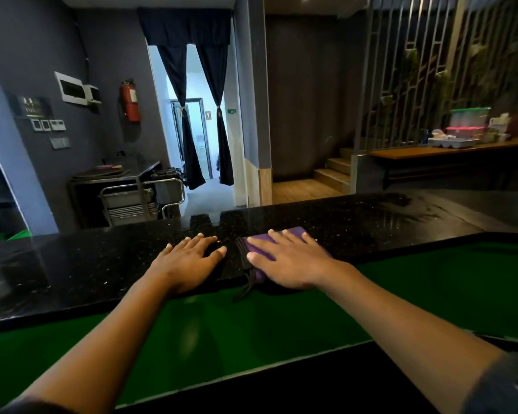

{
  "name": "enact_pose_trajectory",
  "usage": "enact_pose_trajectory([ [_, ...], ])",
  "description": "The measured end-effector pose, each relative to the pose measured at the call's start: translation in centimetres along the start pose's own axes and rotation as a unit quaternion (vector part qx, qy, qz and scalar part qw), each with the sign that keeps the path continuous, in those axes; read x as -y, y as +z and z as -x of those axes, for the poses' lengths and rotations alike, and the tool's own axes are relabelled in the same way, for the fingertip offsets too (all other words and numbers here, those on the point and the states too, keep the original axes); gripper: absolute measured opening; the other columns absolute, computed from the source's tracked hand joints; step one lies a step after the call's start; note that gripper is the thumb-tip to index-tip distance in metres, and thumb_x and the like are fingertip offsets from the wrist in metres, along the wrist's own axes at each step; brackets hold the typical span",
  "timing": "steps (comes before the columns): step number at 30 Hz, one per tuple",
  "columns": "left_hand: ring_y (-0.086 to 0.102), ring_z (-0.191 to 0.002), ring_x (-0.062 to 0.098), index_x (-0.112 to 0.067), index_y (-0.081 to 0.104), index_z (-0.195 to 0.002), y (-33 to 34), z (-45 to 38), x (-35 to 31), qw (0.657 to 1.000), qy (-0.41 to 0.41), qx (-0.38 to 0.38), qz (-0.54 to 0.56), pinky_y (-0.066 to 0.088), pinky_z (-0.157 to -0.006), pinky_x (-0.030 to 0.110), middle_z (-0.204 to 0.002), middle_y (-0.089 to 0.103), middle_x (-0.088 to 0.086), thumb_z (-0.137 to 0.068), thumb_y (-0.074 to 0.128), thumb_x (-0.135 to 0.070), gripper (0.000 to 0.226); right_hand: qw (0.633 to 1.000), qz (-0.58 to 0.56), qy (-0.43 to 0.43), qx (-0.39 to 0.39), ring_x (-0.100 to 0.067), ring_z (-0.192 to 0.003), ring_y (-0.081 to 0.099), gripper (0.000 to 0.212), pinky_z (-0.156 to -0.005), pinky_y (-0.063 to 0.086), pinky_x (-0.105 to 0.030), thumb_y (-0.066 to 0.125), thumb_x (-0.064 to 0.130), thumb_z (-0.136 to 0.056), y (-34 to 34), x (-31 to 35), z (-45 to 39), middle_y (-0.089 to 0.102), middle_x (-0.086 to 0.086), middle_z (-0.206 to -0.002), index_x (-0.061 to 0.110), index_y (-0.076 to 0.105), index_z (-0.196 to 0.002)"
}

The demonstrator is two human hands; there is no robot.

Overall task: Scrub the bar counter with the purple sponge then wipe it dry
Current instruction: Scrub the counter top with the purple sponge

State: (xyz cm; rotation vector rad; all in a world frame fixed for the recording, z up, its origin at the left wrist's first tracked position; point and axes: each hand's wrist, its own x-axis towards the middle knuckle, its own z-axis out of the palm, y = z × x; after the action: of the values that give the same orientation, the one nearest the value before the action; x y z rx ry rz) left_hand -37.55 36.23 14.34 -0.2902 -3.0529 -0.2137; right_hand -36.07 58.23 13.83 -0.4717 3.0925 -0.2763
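A black speckled bar counter [102,258] runs across the view from left to right. On it, near the front edge, lies the purple sponge [293,233] with a dark strap hanging off its left side. My right hand [287,258] presses flat on the sponge with straight, spread fingers. Beside it to the left, my left hand [192,255] rests flat on the bare counter, fingers straight. The right part of the counter shows wet streaks [407,210].
A green lower ledge [311,318] runs under the counter's front edge. Beyond the counter stand a metal cart [138,195], a curtained doorway [198,115] and wooden steps [332,171]. Plastic containers [467,127] sit on a far wooden counter at right.
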Motion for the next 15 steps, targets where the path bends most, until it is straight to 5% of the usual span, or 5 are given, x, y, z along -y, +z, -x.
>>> enact_pose_trajectory([
  [10,0.006,-0.144,0.02,-0.036,0.017,-0.146,0.3,-0.3,0.4,0.999,0.007,-0.004,0.036,0.001,-0.113,0.048,-0.157,0.01,-0.003,-0.085,0.016,-0.069,0.069,0.976,-0.013,0.215,0.016,-0.032,-0.145,-0.005,0.061,-0.112,-0.008,-0.055,0.013,0.064,-0.093,-2.5,1.5,-4.1,-0.003,-0.008,-0.16,0.04,0.008,-0.149],
  [15,0.003,-0.144,0.021,-0.035,0.015,-0.146,0.2,-0.1,0.5,0.999,0.015,0.011,0.042,-0.001,-0.113,0.048,-0.158,0.007,-0.002,-0.087,0.015,-0.066,0.067,0.989,-0.003,0.149,0.019,-0.028,-0.146,-0.003,0.062,-0.112,-0.006,-0.054,0.012,0.069,-0.089,-1.3,4.1,-2.4,-0.002,-0.004,-0.16,0.046,0.006,-0.147],
])
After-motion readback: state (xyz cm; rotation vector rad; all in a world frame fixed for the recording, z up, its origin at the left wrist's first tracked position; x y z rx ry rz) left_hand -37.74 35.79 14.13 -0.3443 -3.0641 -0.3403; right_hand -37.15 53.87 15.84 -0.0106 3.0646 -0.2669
